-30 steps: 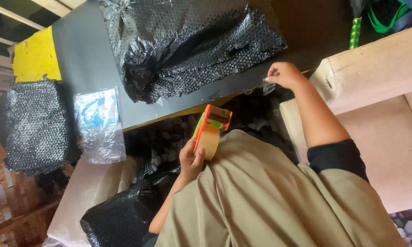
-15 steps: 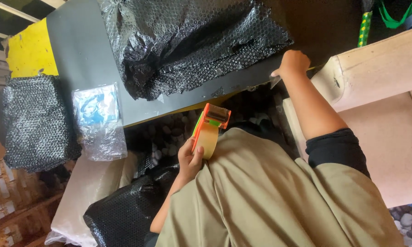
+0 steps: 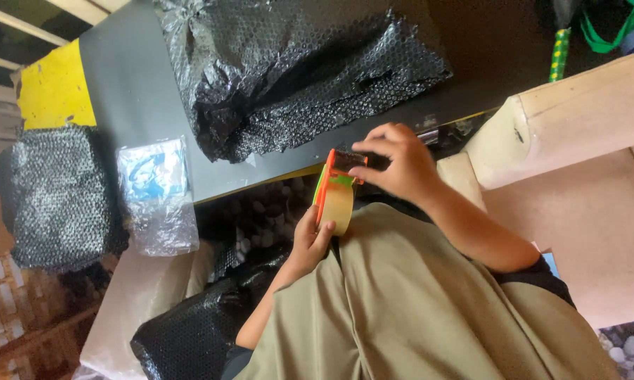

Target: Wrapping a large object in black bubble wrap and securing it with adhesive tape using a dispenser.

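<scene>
Orange tape gun (image 3: 334, 188) sits in the person's lap, just off the near edge of the desk (image 3: 141, 105), roll of tan tape (image 3: 336, 207) at its lower end. Left hand (image 3: 310, 243) has its grip wrapped round the handle/roll end from below. Right hand (image 3: 394, 163) comes in from the right and is pinched shut on the dark top end of the gun, fingers over the cutter area; whether it holds a loose tape end can't be told. Gun's long axis runs roughly up-down in the view, top end toward the desk, roll end toward the body. Both hands are on it, one at each end, so neither is nearer. Black bubble-wrap bundle (image 3: 296, 70) lies on the desk just beyond the gun, apart from both hands. Clear bag (image 3: 155, 193) with blue contents and a second black bundle (image 3: 53, 197) sit well left.
</scene>
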